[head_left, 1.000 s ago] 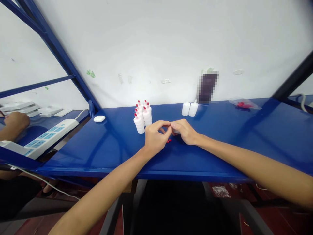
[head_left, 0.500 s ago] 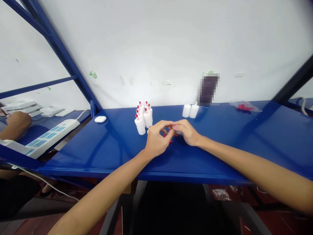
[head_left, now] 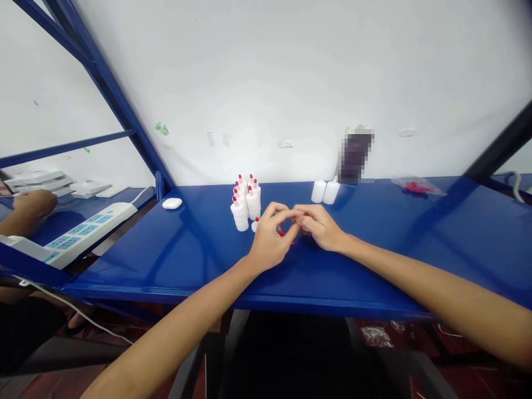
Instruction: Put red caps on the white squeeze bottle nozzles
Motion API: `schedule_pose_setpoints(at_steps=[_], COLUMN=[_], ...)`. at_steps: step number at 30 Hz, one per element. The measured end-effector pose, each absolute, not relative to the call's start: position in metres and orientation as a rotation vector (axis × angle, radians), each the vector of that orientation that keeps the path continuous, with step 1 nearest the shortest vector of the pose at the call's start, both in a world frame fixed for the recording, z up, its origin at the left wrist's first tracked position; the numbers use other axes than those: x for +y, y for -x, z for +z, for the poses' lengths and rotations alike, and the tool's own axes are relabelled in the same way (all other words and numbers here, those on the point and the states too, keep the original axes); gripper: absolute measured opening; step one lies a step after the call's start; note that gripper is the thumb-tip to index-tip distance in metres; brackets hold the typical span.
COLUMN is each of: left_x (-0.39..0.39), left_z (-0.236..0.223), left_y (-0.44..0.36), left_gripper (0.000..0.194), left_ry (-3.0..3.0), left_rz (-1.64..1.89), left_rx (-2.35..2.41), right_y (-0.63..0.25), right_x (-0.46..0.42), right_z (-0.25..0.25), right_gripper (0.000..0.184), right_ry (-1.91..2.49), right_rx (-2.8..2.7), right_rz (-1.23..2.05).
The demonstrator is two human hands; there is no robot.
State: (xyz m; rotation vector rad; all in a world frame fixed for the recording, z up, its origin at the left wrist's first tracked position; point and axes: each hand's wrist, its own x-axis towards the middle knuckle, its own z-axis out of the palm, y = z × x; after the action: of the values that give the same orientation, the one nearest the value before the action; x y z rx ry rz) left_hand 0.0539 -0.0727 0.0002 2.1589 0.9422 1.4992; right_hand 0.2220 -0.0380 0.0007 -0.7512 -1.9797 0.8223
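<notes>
My left hand (head_left: 271, 237) and my right hand (head_left: 321, 226) meet over the table with their fingertips pinched together. A bit of a small white part shows beneath the fingers of my right hand; the fingers cover most of it. What the left fingertips pinch is hidden. Small red caps (head_left: 287, 237) lie on the table just behind my left thumb. Beside the left knuckles is a white nozzle top (head_left: 255, 226) with a red tip. Several white squeeze bottles (head_left: 240, 215) with red-tipped nozzles stand grouped to the left. Two white bottles (head_left: 331, 193) without red tips stand farther back.
A clear bag of red pieces (head_left: 418, 187) lies at the back right. On the blue table (head_left: 199, 260) a white case (head_left: 172, 203) sits at the left. Past the blue frame are a power strip (head_left: 89, 233) and another person's hand (head_left: 35, 204).
The view has shifted slightly. My left fingers have straightened a little at the pinch, and the hands stay together. More of the white nozzle top beside my left hand shows.
</notes>
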Motion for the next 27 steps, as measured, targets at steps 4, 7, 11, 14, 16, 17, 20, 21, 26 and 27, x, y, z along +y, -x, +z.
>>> schedule_pose_setpoints(at_steps=[4, 7, 11, 14, 16, 17, 20, 21, 26, 27], left_x=[-0.074, -0.075, -0.074, -0.074, -0.073, -0.073, -0.072, -0.071, -0.069, -0.069], left_z=[0.002, 0.004, 0.009, 0.012, 0.011, 0.010, 0.008, 0.007, 0.007, 0.007], left_y=[-0.053, -0.047, -0.021, 0.001, 0.011, 0.014, 0.015, 0.015, 0.014, 0.013], left_gripper=[0.012, 0.010, 0.016, 0.015, 0.017, 0.019, 0.023, 0.024, 0.029, 0.031], left_ry=[-2.194, -2.249, -2.161, -2.275, -2.356, -2.376, -2.410, -2.416, -2.389, -2.391], left_rz=[1.445, 1.369, 1.391, 1.390, 1.305, 1.254, 1.092, 1.043, 0.898, 0.910], left_rx=[0.959, 0.941, 1.103, 1.389, 1.592, 1.679, 1.848, 1.884, 1.961, 1.955], right_y=[-0.225, -0.227, -0.229, -0.231, -0.231, -0.231, -0.230, -0.230, -0.229, -0.229], right_x=[-0.039, -0.039, -0.036, -0.032, -0.032, -0.032, -0.034, -0.034, -0.035, -0.034], right_z=[0.000, 0.000, 0.000, 0.000, 0.001, 0.001, 0.003, 0.003, 0.002, 0.003], right_gripper=[0.029, 0.041, 0.038, 0.031, 0.027, 0.026, 0.025, 0.025, 0.024, 0.024], right_ry=[0.715, 0.655, 0.721, 0.826, 0.854, 0.859, 0.869, 0.873, 0.908, 0.922], right_rx=[-2.023, -2.063, -2.058, -2.051, -2.055, -2.059, -2.086, -2.098, -2.148, -2.160], right_rz=[0.831, 0.846, 0.776, 0.710, 0.693, 0.687, 0.667, 0.658, 0.613, 0.592])
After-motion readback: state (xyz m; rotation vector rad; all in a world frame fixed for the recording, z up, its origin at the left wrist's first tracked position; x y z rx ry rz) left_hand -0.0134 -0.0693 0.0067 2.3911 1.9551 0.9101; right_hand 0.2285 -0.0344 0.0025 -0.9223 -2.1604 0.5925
